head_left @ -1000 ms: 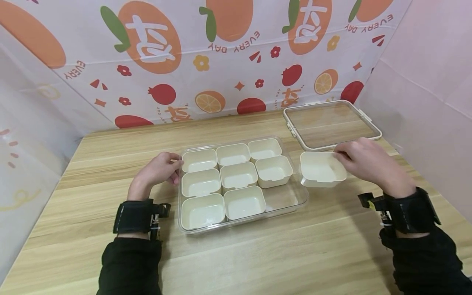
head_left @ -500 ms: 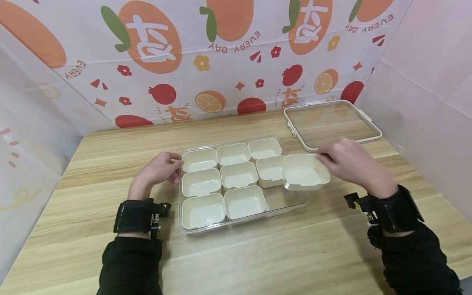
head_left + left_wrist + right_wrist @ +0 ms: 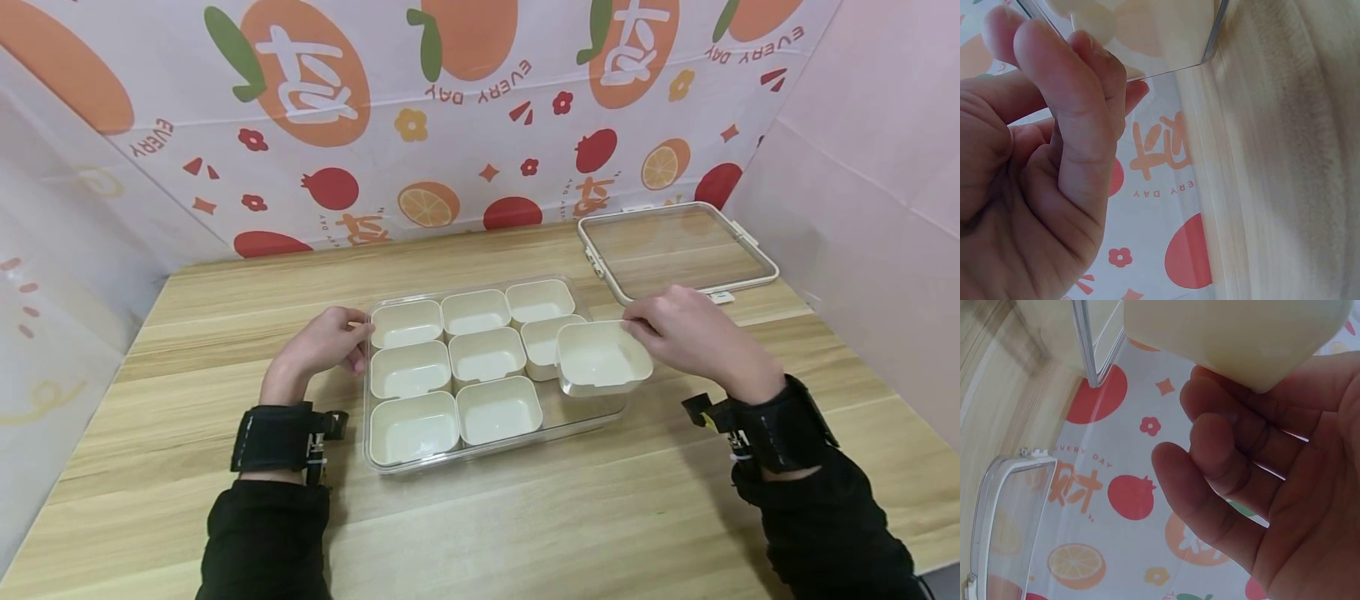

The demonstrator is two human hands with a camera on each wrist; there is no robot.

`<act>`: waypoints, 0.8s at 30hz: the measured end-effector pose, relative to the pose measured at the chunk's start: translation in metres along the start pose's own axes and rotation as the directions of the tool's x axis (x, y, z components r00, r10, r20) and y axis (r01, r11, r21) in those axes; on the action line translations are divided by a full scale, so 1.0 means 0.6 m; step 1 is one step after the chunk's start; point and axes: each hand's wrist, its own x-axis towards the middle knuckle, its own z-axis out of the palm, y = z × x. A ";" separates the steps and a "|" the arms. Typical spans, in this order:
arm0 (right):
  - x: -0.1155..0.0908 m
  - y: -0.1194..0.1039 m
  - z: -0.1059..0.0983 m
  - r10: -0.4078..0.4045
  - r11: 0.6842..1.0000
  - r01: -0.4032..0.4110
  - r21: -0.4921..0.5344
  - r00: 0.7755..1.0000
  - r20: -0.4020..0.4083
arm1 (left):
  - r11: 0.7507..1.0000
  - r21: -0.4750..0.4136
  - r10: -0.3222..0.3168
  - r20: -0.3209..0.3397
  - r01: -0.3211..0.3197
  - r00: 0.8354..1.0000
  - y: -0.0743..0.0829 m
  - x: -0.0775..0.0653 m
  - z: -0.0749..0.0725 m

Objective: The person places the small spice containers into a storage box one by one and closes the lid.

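My right hand (image 3: 693, 340) pinches a small cream bin (image 3: 600, 362) by its right rim. The bin hangs slightly tilted over the right side of a clear plastic box (image 3: 487, 443), overlapping another cream bin (image 3: 542, 337) in the head view. In the right wrist view the held bin's underside (image 3: 1229, 337) shows above my curled fingers (image 3: 1179, 478). Several matching bins stand in rows inside the box, with a bare spot at its front right corner. My left hand (image 3: 321, 346) grips the box's left edge, fingers (image 3: 1072, 106) against the clear wall.
A clear lid (image 3: 675, 246) with a pale frame and side clips lies at the back right of the wooden table (image 3: 480, 533). A fruit-printed cloth (image 3: 465, 150) hangs behind the table, and a pale pink sheet (image 3: 862, 167) hangs on the right.
My right hand has carried the cream bin leftward from beside the box to over its right side, and slightly nearer the front. The left hand and the box have stayed put.
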 end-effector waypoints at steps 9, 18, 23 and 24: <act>0.004 -0.010 0.010 -0.023 1.000 0.023 0.015 1.000 -0.002 | 1.000 0.004 -0.008 0.003 0.008 1.000 0.001 -0.001 0.000; 0.010 -0.016 0.029 -0.049 0.999 0.049 -0.004 0.999 0.024 | 1.000 0.002 -0.012 0.003 0.012 1.000 0.001 0.001 -0.001; 0.013 -0.019 0.037 -0.077 0.997 0.077 -0.001 0.996 0.045 | 1.000 -0.003 -0.014 0.004 0.014 1.000 0.000 0.000 -0.001; 0.013 -0.019 0.038 -0.079 0.997 0.079 0.004 0.996 0.049 | 1.000 -0.004 -0.015 0.003 0.015 1.000 0.001 -0.001 -0.001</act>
